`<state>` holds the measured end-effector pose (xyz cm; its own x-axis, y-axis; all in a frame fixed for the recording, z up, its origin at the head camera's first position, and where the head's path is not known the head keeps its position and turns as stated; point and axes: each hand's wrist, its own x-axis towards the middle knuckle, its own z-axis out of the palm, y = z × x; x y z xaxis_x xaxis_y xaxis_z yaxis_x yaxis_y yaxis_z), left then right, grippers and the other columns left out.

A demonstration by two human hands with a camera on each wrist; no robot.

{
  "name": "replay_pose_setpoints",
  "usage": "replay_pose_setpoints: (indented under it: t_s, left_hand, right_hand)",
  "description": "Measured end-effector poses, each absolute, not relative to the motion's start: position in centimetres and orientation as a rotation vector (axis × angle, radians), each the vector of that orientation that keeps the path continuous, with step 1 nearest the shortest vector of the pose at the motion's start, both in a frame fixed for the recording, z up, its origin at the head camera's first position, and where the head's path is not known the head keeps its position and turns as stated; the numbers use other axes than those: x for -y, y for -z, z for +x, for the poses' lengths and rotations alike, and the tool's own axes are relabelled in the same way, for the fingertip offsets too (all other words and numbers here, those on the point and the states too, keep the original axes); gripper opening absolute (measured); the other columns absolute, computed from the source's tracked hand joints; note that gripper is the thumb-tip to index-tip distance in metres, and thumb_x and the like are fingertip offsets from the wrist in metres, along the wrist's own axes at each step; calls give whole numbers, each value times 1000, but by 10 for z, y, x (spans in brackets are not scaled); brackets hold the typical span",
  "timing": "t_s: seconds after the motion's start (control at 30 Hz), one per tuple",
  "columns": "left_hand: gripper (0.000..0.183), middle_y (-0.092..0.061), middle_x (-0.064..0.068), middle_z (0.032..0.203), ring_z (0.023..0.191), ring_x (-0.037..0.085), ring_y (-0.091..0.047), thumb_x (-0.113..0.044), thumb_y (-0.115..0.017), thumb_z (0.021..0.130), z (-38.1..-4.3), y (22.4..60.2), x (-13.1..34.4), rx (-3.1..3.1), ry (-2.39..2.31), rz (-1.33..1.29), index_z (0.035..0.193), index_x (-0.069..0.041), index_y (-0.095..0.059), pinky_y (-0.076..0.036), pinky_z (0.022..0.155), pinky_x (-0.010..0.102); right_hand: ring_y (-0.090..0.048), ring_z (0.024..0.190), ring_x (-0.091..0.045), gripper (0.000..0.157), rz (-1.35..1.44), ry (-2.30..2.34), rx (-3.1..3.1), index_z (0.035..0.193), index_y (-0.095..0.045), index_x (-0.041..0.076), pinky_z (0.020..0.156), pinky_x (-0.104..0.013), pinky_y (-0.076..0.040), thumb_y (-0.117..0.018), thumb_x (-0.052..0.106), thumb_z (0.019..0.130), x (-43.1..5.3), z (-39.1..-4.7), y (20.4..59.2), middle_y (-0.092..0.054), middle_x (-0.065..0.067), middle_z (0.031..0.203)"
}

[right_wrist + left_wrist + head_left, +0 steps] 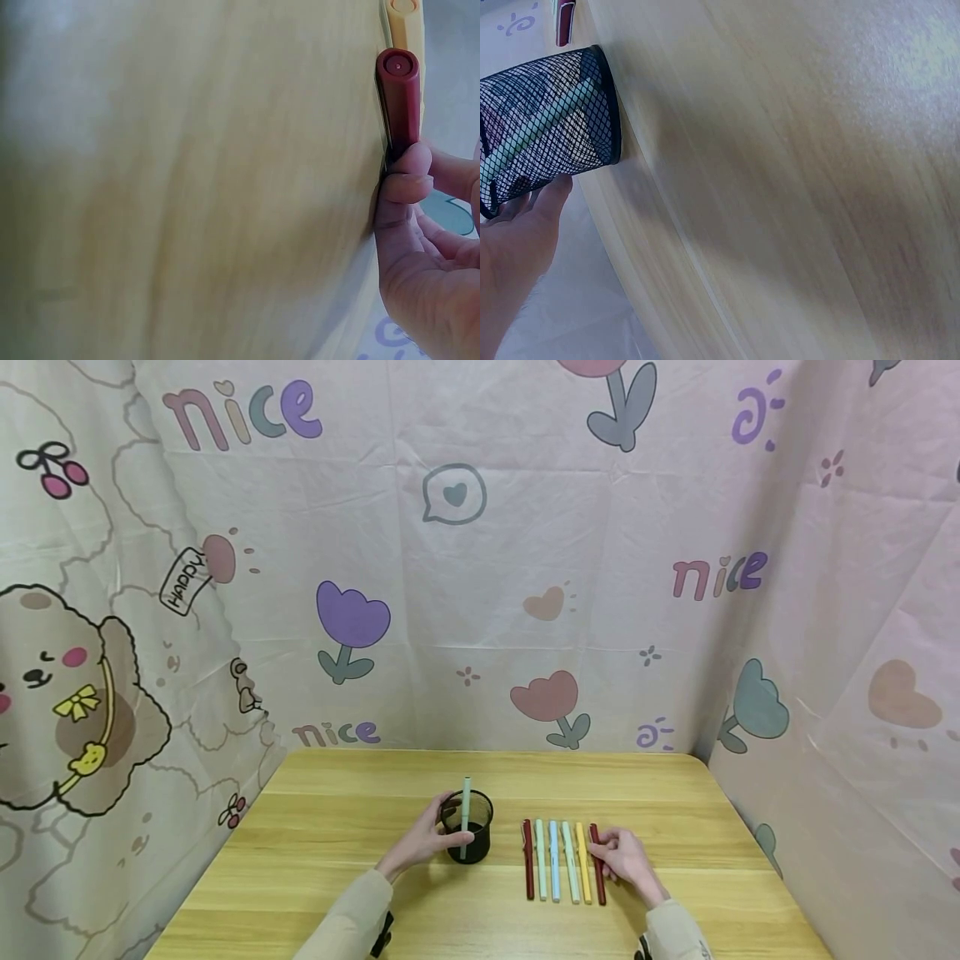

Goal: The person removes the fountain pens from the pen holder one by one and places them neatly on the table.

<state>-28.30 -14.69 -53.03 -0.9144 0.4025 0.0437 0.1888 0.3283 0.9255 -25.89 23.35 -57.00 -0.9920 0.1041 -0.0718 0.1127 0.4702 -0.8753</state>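
My left hand (429,837) grips a black mesh pen holder (480,847) that stands on the wooden table, its thumb across the near side. One pale green pen (467,802) stands in the holder, and through the mesh it appears as a slanted light green pen (540,124). To the right, several pens lie side by side. The rightmost is a dark red pen (600,885), pinched between the thumb and fingers of my right hand (626,860). In the right wrist view, the fingertips close on the dark red pen (401,97) low over the table.
Left of the held pen lie a yellow pen (584,868), a light green pen (572,868), a blue pen (555,868), another light green pen (541,868) and a second dark red pen (528,868). A printed cloth (465,610) hangs behind the table (360,777).
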Motion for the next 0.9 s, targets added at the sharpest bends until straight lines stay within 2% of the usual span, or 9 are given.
replay_pose_setpoints:
  t_s: [0.27,0.5,0.9]
  left_hand:
    - [95,-33,28,159,148,52,-27,-34,-76,90,-283,531,147,-2421,-1606,576,157,1,-19,-35,116,66]
    - [96,-31,24,161,151,48,-24,-33,-77,90,-282,530,147,-2389,-1631,529,159,-3,-17,-31,120,64]
    - [95,-32,25,161,150,48,-26,-31,-76,91,-280,528,145,-2402,-1636,520,159,-2,-17,-33,119,63]
  right_hand:
    - [-50,44,-12,19,187,1604,-2680,102,-60,-9,39,-22,-43,-69,4,92,-233,-258,568,-56,-7,69]
    - [-50,44,-12,21,181,1599,-2685,107,-60,-10,38,-22,-43,-68,4,93,-233,-259,568,-56,-7,69]
    - [-50,44,-13,23,177,1593,-2697,107,-60,-11,38,-23,-43,-68,5,93,-232,-257,567,-57,-8,67]
